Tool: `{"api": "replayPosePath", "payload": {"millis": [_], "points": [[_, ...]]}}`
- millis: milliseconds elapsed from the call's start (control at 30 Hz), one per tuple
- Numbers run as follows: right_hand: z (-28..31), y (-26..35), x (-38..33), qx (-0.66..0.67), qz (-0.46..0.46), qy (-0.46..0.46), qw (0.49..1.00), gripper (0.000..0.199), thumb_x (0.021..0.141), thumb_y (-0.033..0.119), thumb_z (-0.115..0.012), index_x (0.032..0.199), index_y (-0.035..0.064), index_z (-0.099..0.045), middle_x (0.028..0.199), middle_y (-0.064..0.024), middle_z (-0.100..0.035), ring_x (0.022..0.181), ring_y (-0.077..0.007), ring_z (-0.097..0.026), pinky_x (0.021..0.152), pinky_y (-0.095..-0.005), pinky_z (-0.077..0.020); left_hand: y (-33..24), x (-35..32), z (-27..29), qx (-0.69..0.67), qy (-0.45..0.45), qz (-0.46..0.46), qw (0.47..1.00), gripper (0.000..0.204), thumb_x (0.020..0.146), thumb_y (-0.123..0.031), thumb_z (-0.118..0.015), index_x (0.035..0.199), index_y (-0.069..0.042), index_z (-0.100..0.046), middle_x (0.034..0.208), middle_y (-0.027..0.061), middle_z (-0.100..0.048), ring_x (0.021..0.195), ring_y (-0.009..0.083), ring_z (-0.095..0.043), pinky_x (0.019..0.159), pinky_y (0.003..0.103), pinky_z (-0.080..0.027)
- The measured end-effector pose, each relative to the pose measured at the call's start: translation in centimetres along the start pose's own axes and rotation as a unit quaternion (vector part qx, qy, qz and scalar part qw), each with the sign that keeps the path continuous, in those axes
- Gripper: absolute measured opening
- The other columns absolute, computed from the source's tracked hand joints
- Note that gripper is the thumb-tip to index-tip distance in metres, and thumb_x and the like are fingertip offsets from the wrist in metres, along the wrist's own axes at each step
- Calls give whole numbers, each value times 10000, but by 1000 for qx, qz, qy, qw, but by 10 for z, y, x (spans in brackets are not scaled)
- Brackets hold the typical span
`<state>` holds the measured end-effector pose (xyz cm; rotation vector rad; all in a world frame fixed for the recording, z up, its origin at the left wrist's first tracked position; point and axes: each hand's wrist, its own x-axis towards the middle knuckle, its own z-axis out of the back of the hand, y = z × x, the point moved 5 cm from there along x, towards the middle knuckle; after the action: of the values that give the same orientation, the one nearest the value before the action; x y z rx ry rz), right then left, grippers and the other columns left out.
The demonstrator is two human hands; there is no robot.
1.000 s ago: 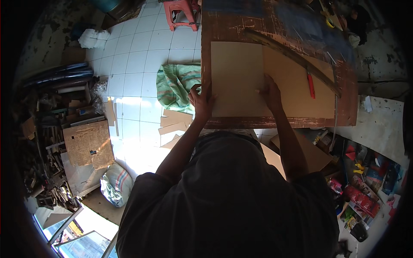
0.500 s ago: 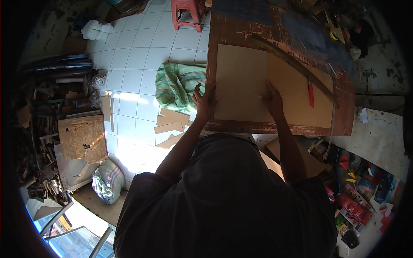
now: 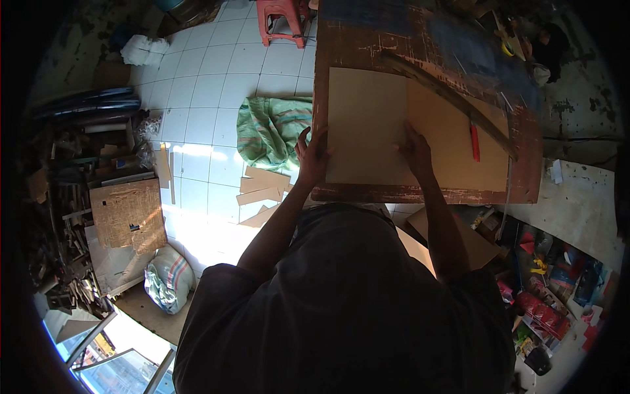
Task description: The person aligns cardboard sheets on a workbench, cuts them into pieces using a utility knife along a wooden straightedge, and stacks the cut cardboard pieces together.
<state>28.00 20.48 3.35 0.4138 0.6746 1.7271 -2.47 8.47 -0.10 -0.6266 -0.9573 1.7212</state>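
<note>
A grey-beige rectangular cardboard sheet lies flat on the table in front of me, on top of or against a larger tan sheet. My left hand is at its left edge, fingers apart and thumb toward the sheet. At the right edge rests my right hand, fingers stretched out along it and thumb spread onto the sheet. Across the tan sheet, a long narrow wooden strip lies slantwise. Next to the strip is a slim red-handled tool, probably a cutter; its end is hidden.
The brown worn table ends close to my body. On the tiled floor to the left lie a green woven sack and several cardboard offcuts. A red stool stands beyond. Scrap wood piles up at far left, mixed goods at right.
The view has shifted very slightly. Both hands stay at the sheet's edges, and the sheet, strip and red-handled tool keep their places.
</note>
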Motion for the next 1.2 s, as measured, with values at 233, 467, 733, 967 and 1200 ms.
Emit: {"api": "replayPosePath", "payload": {"millis": [233, 467, 733, 967, 1200], "points": [[-1, -1, 0, -6, 19, -3, 1000, 811, 770, 208, -851, 1494, 171, -487, 879, -121, -537, 767, -232, -577, 740, -381, -511, 1, 2, -1, -17, 16, -21, 1000, 632, 834, -271, -755, 1419, -282, -518, 1508, 185, -343, 1389, 422, -313, 1148, 540, -240], [-2, -7, 0, 8, 12, -2, 1000, 820, 769, 222, -850, 1497, 158, -479, 858, -108, -532, 758, -241, -567, 749, -385, -506, -3, 3, 1, -3, 19, -19, 1000, 643, 825, -265, -762, 1419, -280, -516, 1515, 180, -343, 1386, 422, -316, 1138, 540, -260], [-4, -3, 1, -32, 17, -3, 999, 792, 791, 202, -841, 1496, 170, -481, 890, -112, -547, 792, -228, -588, 770, -370, -517, -5, -5, 3, 25, -8, -22, 999, 622, 822, -264, -771, 1408, -299, -565, 1483, 169, -380, 1344, 421, -341, 1125, 540, -284], [-1, -5, 1, -23, 29, -6, 999, 773, 805, 234, -832, 1494, 173, -486, 877, -109, -537, 795, -235, -576, 780, -374, -512, -7, -6, 2, 54, -11, -44, 997, 655, 824, -292, -778, 1438, -312, -551, 1466, 169, -399, 1337, 405, -359, 1118, 530, -294], [-7, -9, 0, -16, 24, -8, 1000, 805, 767, 270, -852, 1481, 147, -500, 873, -122, -535, 790, -254, -565, 763, -392, -501, 2, -5, 2, 45, 0, -51, 998, 656, 846, -368, -765, 1457, -300, -536, 1409, 189, -458, 1328, 367, -397, 1108, 516, -291]]}}
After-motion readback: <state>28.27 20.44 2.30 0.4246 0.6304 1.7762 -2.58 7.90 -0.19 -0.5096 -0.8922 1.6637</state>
